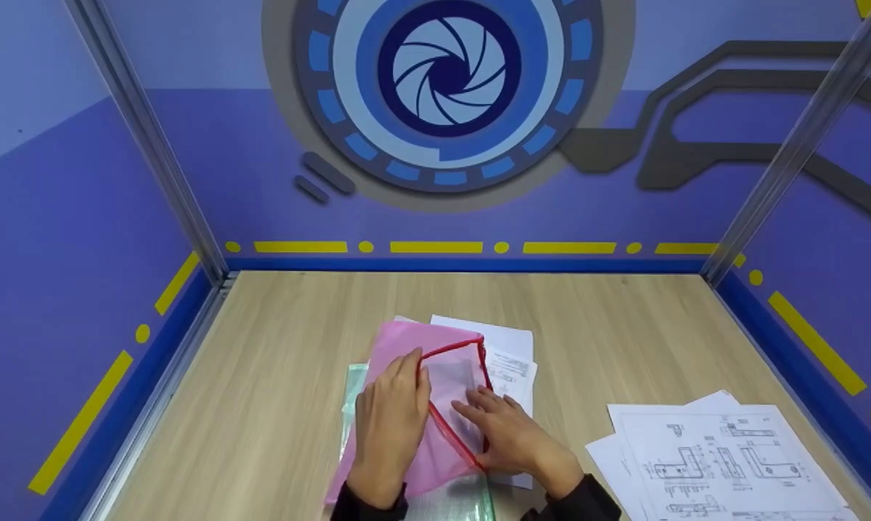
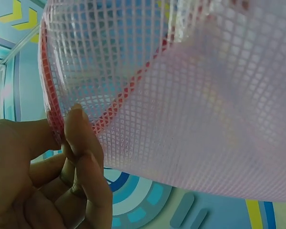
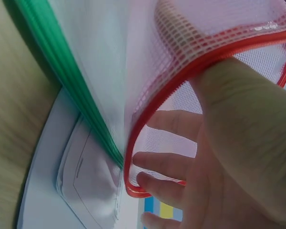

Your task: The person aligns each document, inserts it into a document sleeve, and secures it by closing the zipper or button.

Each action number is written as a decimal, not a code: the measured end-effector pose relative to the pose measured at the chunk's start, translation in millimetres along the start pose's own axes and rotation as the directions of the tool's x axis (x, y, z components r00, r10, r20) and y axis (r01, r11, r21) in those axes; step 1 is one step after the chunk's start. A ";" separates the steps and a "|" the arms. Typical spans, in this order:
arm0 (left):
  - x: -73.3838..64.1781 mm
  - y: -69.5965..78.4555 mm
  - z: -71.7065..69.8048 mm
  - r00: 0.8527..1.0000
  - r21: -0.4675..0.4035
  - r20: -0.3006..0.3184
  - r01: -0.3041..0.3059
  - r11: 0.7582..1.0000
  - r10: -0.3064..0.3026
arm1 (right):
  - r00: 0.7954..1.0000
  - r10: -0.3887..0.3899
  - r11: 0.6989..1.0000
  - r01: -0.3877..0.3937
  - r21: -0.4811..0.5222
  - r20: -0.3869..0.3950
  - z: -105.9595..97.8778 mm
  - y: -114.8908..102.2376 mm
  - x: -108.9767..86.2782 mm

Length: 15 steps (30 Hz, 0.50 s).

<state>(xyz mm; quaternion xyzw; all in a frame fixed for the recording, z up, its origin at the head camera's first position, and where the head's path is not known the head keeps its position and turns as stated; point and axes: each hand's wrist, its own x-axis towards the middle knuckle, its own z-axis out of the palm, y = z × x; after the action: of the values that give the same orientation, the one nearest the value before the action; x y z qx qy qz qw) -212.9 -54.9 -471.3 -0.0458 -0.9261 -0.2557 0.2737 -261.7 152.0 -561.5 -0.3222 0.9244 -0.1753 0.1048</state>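
A pink mesh zipper pouch (image 1: 395, 340) with a red zipper edge is held up with its mouth gaping. My left hand (image 1: 392, 420) pinches one side of the mouth; in the left wrist view the thumb and finger (image 2: 81, 131) meet at the red edge. At the opposite side is my right hand (image 1: 511, 434), its fingers spread and fairly straight. In the right wrist view the right hand (image 3: 205, 167) reaches across the red zipper (image 3: 181, 71), with the thumb showing through the mesh. Beneath lies a clear pouch with a green edge (image 3: 71, 76).
White printed sheets (image 1: 504, 333) lie on the wooden table (image 1: 283, 362) behind and under the pouches. Another stack of sheets with technical drawings (image 1: 725, 456) is at the right. Blue walls (image 1: 211, 181) and metal posts (image 1: 153, 145) enclose the table.
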 end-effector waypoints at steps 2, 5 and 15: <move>0.2 -0.1 1.2 1.000 -0.006 0.008 -0.002 1.000 0.002 | 1.000 -0.009 1.000 0.009 -0.004 -0.009 -1.2 0.5 0.4; 0.2 0.5 4.3 0.999 -0.017 0.032 0.000 1.000 0.000 | 1.000 -0.018 1.000 0.018 -0.006 -0.021 -2.7 0.9 0.7; -3.7 1.1 26.1 0.993 -0.026 0.088 -0.075 0.997 0.077 | 0.996 -0.057 0.998 0.055 -0.025 -0.067 -4.8 -0.1 -1.7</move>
<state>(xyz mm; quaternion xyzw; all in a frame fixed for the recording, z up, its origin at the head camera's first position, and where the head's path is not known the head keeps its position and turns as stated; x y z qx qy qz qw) -222.1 -40.7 -491.6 -0.0953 -0.9320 -0.2533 0.2411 -261.8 154.2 -557.0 -0.3430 0.9200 -0.1783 0.0649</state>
